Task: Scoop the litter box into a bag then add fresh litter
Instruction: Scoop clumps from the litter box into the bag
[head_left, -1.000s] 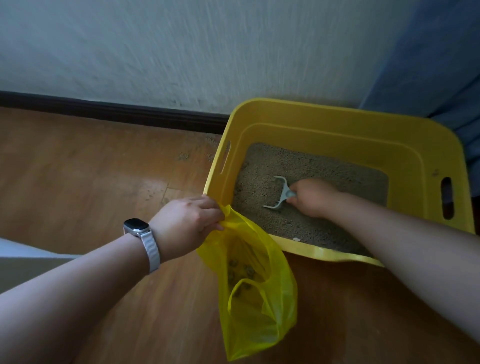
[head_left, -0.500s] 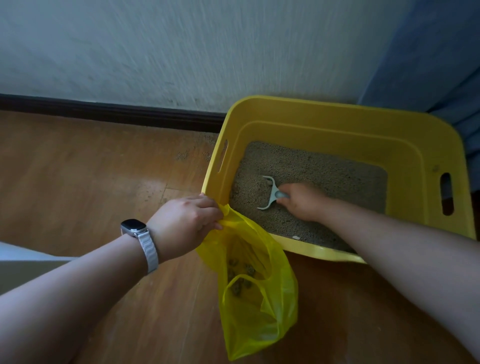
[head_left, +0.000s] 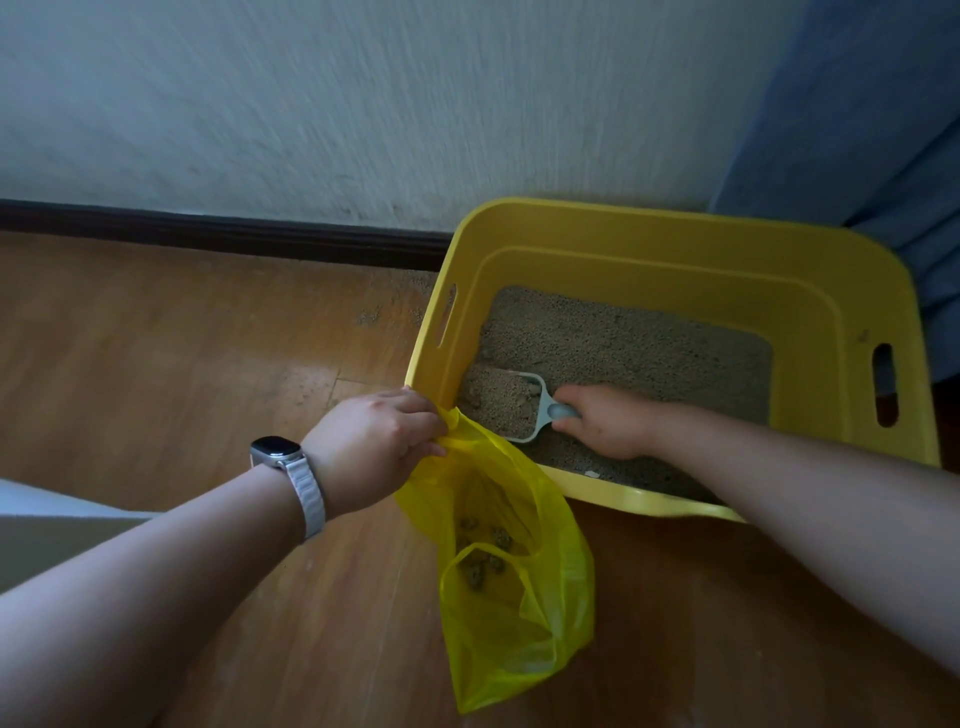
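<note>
— On the wooden floor (head_left: 182, 364), close against the pale wall (head_left: 363, 104), stands our yellow litter box (head_left: 675, 228). What do we have inside it?

— We have grey-brown litter (head_left: 649, 338) over the bottom. Our right hand (head_left: 608, 423) is down in the box, near the front left corner. Its fingers are closed around the handle of the grey scoop (head_left: 543, 410).

— And the scoop, how does it lie?

— Its pan points toward the left wall of the box, and it is full of litter. We cannot tell if it rests on the litter bed or is lifted a little over it.

— Where do we keep the bag?

— The yellow bag (head_left: 519, 613) hangs outside the box, just beside the front left corner. Our left hand (head_left: 371, 449) grips its top edge in curled fingers, right at the rim of the box. We cannot say if the hand touches the rim. We also cannot say if the lower end of the bag touches the floor.

— Is something in the bag already?

— Yes, through the thin plastic we see several dark clumps (head_left: 480, 566) gathered in the middle part.

— What else do we notice?

— On our left wrist there is a watch (head_left: 275, 449) with a pale band. A dark baseboard (head_left: 208, 234) runs along the foot of the wall. Some loose grains (head_left: 369, 314) lie on the floor beside the box, and blue fabric (head_left: 857, 130) hangs behind its right back corner.
</note>
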